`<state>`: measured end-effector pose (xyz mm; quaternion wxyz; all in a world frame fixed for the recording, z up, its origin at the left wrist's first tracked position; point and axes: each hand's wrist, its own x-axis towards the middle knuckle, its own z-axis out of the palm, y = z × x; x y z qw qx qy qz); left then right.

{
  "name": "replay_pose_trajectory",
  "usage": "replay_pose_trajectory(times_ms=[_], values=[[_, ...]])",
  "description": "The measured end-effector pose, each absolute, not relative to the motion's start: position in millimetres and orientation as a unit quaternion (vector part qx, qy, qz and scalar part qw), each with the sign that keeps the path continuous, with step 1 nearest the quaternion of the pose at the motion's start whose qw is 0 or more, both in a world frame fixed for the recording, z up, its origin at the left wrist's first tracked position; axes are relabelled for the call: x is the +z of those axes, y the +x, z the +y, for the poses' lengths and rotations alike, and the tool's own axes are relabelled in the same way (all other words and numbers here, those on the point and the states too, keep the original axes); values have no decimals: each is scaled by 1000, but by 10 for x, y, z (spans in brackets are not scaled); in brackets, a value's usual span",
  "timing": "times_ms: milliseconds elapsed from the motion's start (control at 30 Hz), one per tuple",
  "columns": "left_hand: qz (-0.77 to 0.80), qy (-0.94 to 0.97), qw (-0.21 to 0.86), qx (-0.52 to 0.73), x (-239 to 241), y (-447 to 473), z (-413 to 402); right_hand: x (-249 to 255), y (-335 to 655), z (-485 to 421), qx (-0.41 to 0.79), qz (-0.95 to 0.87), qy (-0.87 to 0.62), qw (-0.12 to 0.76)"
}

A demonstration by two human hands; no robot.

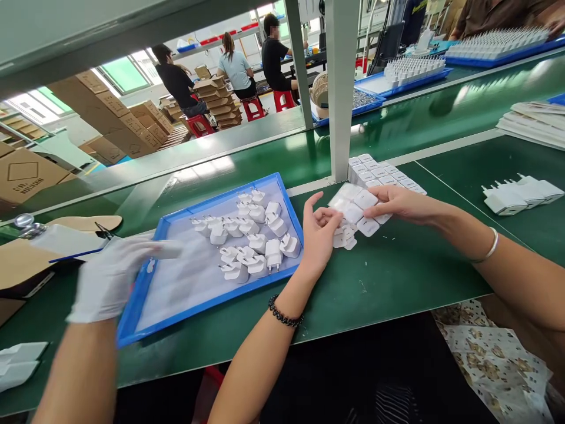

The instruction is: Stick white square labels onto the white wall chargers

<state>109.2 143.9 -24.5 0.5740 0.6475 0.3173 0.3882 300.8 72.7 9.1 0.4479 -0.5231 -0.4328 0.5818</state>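
Fingers point(383, 193) of the left hand point(321, 238) and right hand point(404, 205) grip white adapters point(356, 207); a blue tray point(185, 294) holds pronged plugs point(273, 253).

a single head-worn view looks forward and down from above and behind the left hand point(320, 235) and right hand point(401, 204), both near it. it is tilted: the green bench point(410, 271) slants past them, with seated people point(175, 85) far beyond.

One blue-rimmed tray point(176, 288), over a dozen white two-pin plugs point(236, 274) and three red stools point(253, 109) are counted left of the grip.
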Motion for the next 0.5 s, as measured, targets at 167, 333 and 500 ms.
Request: replay_pose_trajectory(times_ms=[167, 333, 500], values=[[287, 765, 374, 439, -177, 1014, 1351, 53, 2954, 742, 590, -429, -513, 452], [266, 893, 214, 293, -185, 1034, 1289, -4, 2880, 748, 615, -422, -474, 468], [303, 893, 210, 259, -205, 1020, 1322, -76, 2839, 768, 644, -409, -440, 474]])
